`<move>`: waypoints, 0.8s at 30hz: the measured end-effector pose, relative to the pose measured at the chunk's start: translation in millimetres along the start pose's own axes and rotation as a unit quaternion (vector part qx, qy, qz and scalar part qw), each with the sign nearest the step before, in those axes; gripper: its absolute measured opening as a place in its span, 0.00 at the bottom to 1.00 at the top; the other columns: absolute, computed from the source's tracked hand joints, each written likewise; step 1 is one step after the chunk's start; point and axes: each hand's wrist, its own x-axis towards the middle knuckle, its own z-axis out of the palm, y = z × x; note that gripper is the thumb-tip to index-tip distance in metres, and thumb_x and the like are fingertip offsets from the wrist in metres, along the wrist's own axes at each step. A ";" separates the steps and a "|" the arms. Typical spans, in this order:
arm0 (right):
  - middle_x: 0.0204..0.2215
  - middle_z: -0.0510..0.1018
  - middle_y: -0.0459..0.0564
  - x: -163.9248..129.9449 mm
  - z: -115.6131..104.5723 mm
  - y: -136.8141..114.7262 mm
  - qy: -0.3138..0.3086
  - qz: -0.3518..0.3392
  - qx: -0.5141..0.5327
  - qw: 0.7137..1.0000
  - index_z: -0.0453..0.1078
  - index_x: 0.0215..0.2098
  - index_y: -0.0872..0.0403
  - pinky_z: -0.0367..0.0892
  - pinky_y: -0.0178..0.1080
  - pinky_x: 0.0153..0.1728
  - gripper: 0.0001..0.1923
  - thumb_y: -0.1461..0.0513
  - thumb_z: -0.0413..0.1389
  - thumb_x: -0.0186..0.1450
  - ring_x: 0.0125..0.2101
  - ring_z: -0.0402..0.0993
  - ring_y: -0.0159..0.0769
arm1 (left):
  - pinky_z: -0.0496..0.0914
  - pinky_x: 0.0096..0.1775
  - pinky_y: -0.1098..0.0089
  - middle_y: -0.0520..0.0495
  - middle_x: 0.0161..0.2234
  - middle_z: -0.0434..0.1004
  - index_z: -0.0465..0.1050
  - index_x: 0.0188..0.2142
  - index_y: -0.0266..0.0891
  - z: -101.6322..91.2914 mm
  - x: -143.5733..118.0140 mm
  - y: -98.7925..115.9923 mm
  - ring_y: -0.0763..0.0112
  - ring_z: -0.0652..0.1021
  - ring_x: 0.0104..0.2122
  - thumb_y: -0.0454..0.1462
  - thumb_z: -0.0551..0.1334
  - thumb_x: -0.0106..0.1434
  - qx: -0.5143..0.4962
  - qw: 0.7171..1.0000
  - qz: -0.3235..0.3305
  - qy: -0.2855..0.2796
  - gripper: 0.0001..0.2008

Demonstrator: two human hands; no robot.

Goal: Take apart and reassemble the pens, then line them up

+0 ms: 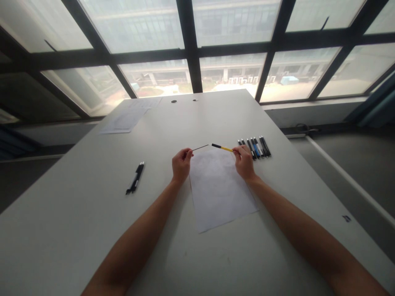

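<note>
Yellow pen barrel (224, 148) pinched in right hand (244, 163), thin refill (200, 147) in left hand (181, 164) (two black pens (135, 178) aside)

Desk (92, 230) — smooth, matt white laminate. Sheet (220, 193) — thin matt paper. Pen barrel (224, 148) — glossy yellow-and-black plastic. Refill (200, 147) — thin, dark, material indeterminate. Pens (255, 147) — glossy plastic.

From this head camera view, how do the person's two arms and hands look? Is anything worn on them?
Both forearms are bare as far as the bottom edge of the picture: no sleeves show. The left hand and the right hand have no gloves, and I see no watch, bracelet or ring, though the fingers are too small to be sure about rings. No markings are visible.
</note>
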 end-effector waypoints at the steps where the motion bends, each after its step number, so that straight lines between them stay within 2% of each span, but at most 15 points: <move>1: 0.36 0.73 0.54 0.1 -0.4 -0.1 -0.001 -0.001 0.001 1.000 0.74 0.37 0.53 0.66 0.45 0.45 0.10 0.62 0.50 0.71 0.41 0.68 0.44 | 0.67 0.32 0.73 0.48 0.28 0.79 0.79 0.38 0.38 -0.2 -0.3 0.8 0.70 0.76 0.28 0.44 0.64 0.64 0.003 1.000 0.006 -0.004 0.11; 7: 0.36 0.73 0.54 2.2 -4.0 3.2 -0.012 -0.018 -0.005 1.000 0.75 0.37 0.52 0.65 0.46 0.46 0.12 0.61 0.49 0.71 0.42 0.68 0.44 | 0.68 0.37 0.72 0.47 0.29 0.79 0.79 0.35 0.39 -1.8 -2.4 9.4 0.69 0.77 0.30 0.41 0.64 0.64 0.039 0.996 0.074 -0.040 0.08; 14: 0.37 0.74 0.52 2.0 -3.5 0.2 -0.033 -0.025 0.041 0.998 0.74 0.37 0.52 0.67 0.45 0.46 0.11 0.60 0.51 0.71 0.42 0.70 0.42 | 0.68 0.37 0.71 0.47 0.29 0.79 0.77 0.35 0.39 -0.9 -4.6 12.8 0.69 0.76 0.30 0.43 0.63 0.66 0.058 0.992 0.095 -0.063 0.10; 19: 0.35 0.77 0.50 3.7 -0.5 12.7 -0.004 0.051 0.146 0.988 0.73 0.38 0.52 0.69 0.41 0.39 0.09 0.58 0.52 0.69 0.37 0.73 0.39 | 0.69 0.35 0.72 0.48 0.29 0.79 0.77 0.36 0.38 1.8 -6.5 10.9 0.71 0.77 0.29 0.43 0.62 0.66 0.042 0.995 0.070 -0.050 0.11; 21: 0.33 0.78 0.49 4.0 1.3 18.5 0.006 0.084 0.185 0.979 0.73 0.40 0.52 0.69 0.41 0.39 0.10 0.56 0.53 0.69 0.36 0.74 0.38 | 0.68 0.34 0.73 0.48 0.29 0.80 0.77 0.36 0.37 2.6 -6.9 9.3 0.71 0.77 0.29 0.44 0.62 0.66 0.024 0.997 0.057 -0.042 0.12; 24: 0.34 0.80 0.50 2.9 3.7 20.8 -0.013 0.096 0.195 0.976 0.73 0.40 0.52 0.69 0.42 0.40 0.10 0.56 0.54 0.68 0.36 0.76 0.39 | 0.67 0.32 0.74 0.48 0.28 0.79 0.77 0.37 0.37 3.6 -7.3 6.7 0.72 0.77 0.28 0.45 0.63 0.65 -0.003 0.999 0.038 -0.032 0.13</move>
